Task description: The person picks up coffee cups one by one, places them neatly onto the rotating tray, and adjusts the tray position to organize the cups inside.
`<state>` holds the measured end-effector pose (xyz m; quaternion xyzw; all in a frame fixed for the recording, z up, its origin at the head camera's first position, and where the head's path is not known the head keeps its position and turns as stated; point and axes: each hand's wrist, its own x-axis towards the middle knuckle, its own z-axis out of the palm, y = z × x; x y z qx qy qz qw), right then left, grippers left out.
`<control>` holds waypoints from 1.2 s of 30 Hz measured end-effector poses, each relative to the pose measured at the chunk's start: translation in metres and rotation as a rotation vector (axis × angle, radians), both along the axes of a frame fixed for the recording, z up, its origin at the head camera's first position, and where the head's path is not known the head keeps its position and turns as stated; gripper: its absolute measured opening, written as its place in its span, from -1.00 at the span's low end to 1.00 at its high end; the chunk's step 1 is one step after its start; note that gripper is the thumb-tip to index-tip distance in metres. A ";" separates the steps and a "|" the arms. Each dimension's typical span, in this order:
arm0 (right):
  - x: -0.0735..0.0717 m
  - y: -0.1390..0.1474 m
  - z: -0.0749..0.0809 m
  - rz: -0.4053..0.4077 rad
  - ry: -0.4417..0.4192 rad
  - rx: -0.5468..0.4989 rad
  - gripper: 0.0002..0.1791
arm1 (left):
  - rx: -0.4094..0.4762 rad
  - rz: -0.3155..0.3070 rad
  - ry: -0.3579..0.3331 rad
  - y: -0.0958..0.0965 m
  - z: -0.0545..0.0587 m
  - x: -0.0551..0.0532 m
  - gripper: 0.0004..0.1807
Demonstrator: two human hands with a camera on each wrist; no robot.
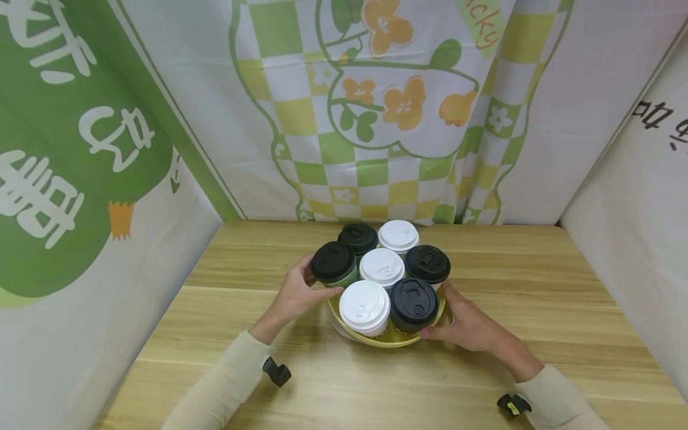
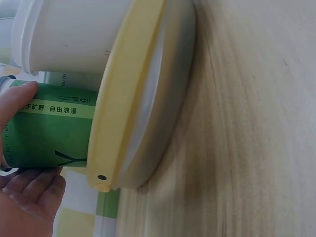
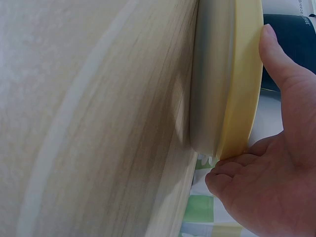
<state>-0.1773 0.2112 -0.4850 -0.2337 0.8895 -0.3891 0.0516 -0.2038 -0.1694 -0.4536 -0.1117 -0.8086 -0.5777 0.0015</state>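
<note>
Several lidded paper cups stand close together on a round yellow tray (image 1: 384, 343) with a pale base under its rim. My left hand (image 1: 301, 292) holds a green cup (image 2: 49, 128) with a black lid (image 1: 334, 261) at the tray's left; the thumb lies along one side and the fingers curl round the other. On the right, my right hand (image 1: 470, 322) grips the tray's edge, its thumb by a dark cup (image 3: 296, 47) and its fingers bent at the rim. A white-lidded cup (image 1: 365, 306) stands at the front, another white lid (image 1: 382, 266) in the middle.
The wooden table (image 1: 242, 358) reaches back to a checked, flowered curtain (image 1: 387, 191). Printed cloth panels stand on the left (image 1: 177, 251) and right (image 1: 634, 239). A small black clip (image 1: 276, 371) sits by the left sleeve, another (image 1: 513, 406) by the right sleeve.
</note>
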 end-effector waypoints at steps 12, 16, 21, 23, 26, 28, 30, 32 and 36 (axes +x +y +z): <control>0.001 -0.001 0.002 0.002 0.014 0.002 0.55 | 0.026 -0.019 0.012 0.003 -0.014 -0.004 -0.16; 0.002 -0.002 0.004 0.007 0.019 -0.004 0.54 | 0.041 -0.026 0.018 0.004 -0.017 -0.004 -0.16; 0.003 -0.001 0.003 0.003 0.014 0.002 0.55 | 0.031 -0.032 0.026 0.005 -0.020 -0.003 -0.16; 0.003 -0.001 0.003 0.000 0.013 0.008 0.55 | 0.024 -0.032 0.032 0.004 -0.021 -0.003 -0.16; 0.003 0.000 0.002 -0.004 0.010 0.015 0.55 | 0.017 -0.035 0.042 0.005 -0.021 -0.002 -0.17; 0.003 0.000 0.002 -0.007 0.010 0.019 0.55 | 0.017 -0.036 0.043 0.005 -0.021 -0.002 -0.16; 0.003 0.000 0.002 -0.008 0.010 0.021 0.55 | 0.023 -0.039 0.040 0.006 -0.021 -0.001 -0.15; 0.003 0.000 0.002 -0.007 0.012 0.020 0.55 | 0.024 -0.041 0.038 0.005 -0.021 -0.001 -0.14; 0.003 -0.001 0.001 -0.005 0.011 0.011 0.55 | 0.014 -0.048 0.045 0.005 -0.023 -0.001 -0.14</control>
